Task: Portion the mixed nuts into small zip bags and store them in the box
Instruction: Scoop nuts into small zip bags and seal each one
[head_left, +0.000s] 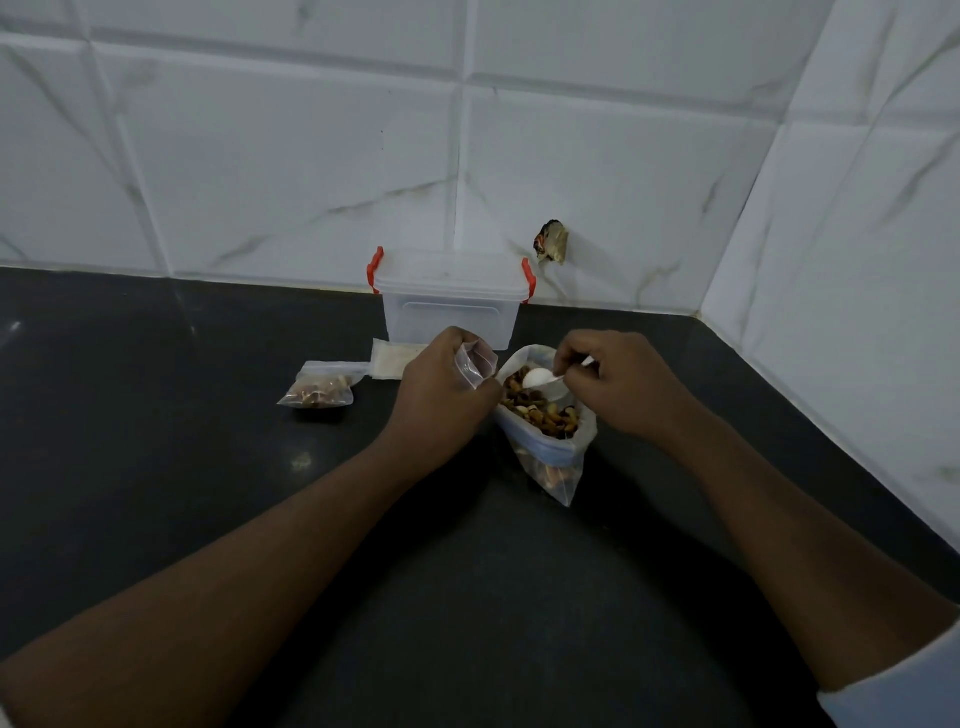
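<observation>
Two hands at work | left hand (441, 382) pinches one empty small zip bag (475, 365) | right hand (610, 382) grips one white spoon (540, 378) over mixed nuts (537, 408) in large bag (550, 447) | one filled bag (319, 387) lies left | one lidded box (451, 296) behind

so the left hand (441, 387) is pinching a small empty zip bag (475, 364) right next to the big open bag of mixed nuts (543, 410); right hand (608, 382) has a white plastic spoon (540, 378) dipped in the nuts; one filled little bag (319, 389) lies off to the left on the black counter (156, 415); clear box (451, 296) with red latches sits lidded against the tiled wall (291, 171)
</observation>
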